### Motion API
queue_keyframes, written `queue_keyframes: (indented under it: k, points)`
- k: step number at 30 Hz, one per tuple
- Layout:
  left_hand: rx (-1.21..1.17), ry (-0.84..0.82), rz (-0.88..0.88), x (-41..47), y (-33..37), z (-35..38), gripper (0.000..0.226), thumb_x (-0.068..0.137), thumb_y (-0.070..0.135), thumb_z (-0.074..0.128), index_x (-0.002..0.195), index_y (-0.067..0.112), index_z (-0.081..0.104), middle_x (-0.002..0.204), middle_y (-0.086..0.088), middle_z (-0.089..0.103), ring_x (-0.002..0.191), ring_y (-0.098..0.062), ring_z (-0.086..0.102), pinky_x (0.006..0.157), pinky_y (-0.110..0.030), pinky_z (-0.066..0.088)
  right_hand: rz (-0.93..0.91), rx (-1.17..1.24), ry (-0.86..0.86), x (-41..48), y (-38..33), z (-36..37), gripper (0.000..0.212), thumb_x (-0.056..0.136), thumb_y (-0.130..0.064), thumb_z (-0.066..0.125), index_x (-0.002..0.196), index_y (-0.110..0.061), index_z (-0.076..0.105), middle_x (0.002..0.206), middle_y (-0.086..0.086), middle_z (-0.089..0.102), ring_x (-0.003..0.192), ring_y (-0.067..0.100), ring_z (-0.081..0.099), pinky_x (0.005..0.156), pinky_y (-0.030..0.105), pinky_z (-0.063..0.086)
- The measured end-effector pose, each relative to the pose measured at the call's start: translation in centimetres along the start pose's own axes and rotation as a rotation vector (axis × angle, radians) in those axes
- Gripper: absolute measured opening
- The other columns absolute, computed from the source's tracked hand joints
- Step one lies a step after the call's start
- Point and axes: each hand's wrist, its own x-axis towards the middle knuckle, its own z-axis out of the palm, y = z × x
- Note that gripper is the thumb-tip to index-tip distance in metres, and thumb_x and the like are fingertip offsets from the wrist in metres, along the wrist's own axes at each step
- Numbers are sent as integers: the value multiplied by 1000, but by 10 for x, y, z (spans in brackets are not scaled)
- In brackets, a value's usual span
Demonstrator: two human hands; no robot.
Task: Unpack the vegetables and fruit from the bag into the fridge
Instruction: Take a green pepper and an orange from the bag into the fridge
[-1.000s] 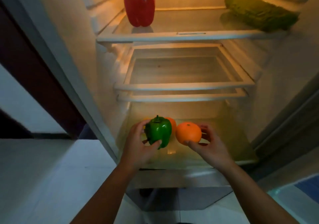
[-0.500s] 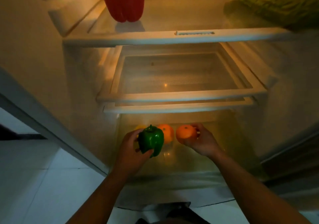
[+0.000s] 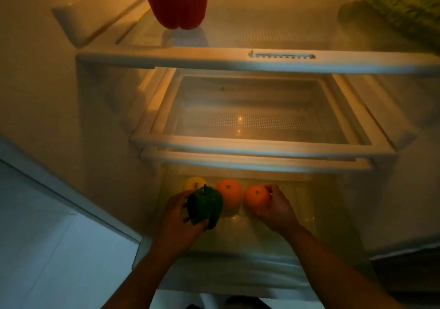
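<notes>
Head view: both your hands are down in the drawer (image 3: 328,218) at the bottom of the fridge (image 3: 47,82).

Your left hand (image 3: 177,215) grips the green pepper (image 3: 206,207), thumb under its near side and fingers wrapped round its left flank. The pepper stands stem up. I can't tell whether it rests on the drawer floor.

Your right hand (image 3: 276,209) holds an orange (image 3: 257,200), fingers curled round its right side.

Between your hands sits a second orange (image 3: 228,195). It's tight against the pepper's right shoulder, with only a slim gap to the orange you hold. Just beyond your left fingertips a yellow fruit (image 3: 194,183) peeks out, half hidden behind the pepper.

Now the room you have. To the right of your right hand the drawer floor stretches on to the right wall. Nearer you than both hands it runs back to the front rim, which your forearms cross. Left of your left hand the drawer's left wall is close.

Straight above the three fruits beyond your hands, the front edge of the lower shelf (image 3: 238,145) overhangs the drawer's back.

Higher still is the top shelf (image 3: 190,62). A red pepper (image 3: 177,1) stands on it above your left hand, and a leafy green (image 3: 402,6) lies far up to the right of your right hand.
</notes>
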Motion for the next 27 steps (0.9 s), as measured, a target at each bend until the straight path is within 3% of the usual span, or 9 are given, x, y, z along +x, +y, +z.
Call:
queue_keyframes:
  k: [5, 9, 11, 14, 18, 22, 27]
  points:
    - [-2, -8, 24, 1, 3, 3, 71, 63, 4, 82, 119, 30, 49, 126, 4, 46, 114, -11, 50, 85, -26, 52, -74, -107, 19, -3, -5, -8, 49, 73, -21, 78, 113, -4, 56, 107, 9, 57, 94, 16, 50, 80, 23, 36]
    - [6, -41, 103, 0, 17, 0, 71, 60, 7, 84, 116, 35, 51, 124, 8, 46, 114, -9, 50, 86, -27, 52, -61, -194, -9, -10, -5, -18, 81, 67, -25, 82, 133, -4, 41, 136, 17, 42, 123, 30, 44, 101, 31, 33]
    - [12, -53, 153, -3, 29, -4, 68, 56, 17, 80, 112, 42, 50, 122, 15, 46, 113, -6, 50, 84, -25, 53, -15, -116, 37, -20, -11, -24, 75, 67, -25, 82, 131, -8, 45, 133, 14, 46, 115, 27, 51, 95, 36, 43]
    - [15, -63, 207, -9, 50, -14, 64, 57, 25, 75, 113, 43, 48, 124, 12, 48, 113, -2, 49, 82, -22, 53, -31, -43, 41, -49, -26, -35, 50, 74, -24, 77, 118, -16, 55, 118, 3, 59, 99, 18, 59, 83, 34, 50]
    - [18, -135, 294, -17, 81, -39, 66, 67, 19, 81, 115, 49, 48, 127, 20, 47, 113, 6, 48, 82, -17, 51, -162, 113, 19, -91, -65, -52, 32, 76, -29, 73, 105, -33, 58, 110, -13, 62, 100, 5, 60, 85, 31, 53]
    - [1, -215, 387, -24, 113, -53, 66, 69, 12, 79, 123, 38, 51, 128, 18, 47, 115, 6, 48, 82, -13, 50, -302, 265, 18, -116, -122, -70, 45, 70, -37, 71, 113, -34, 56, 114, -12, 62, 105, 0, 58, 85, 24, 53]
    - [-7, -214, 477, -28, 148, -61, 64, 70, 19, 80, 123, 39, 51, 127, 18, 48, 115, 5, 48, 82, -12, 49, -422, 318, -30, -127, -165, -79, 57, 70, -39, 69, 123, -27, 54, 121, -9, 60, 111, 6, 57, 86, 28, 52]
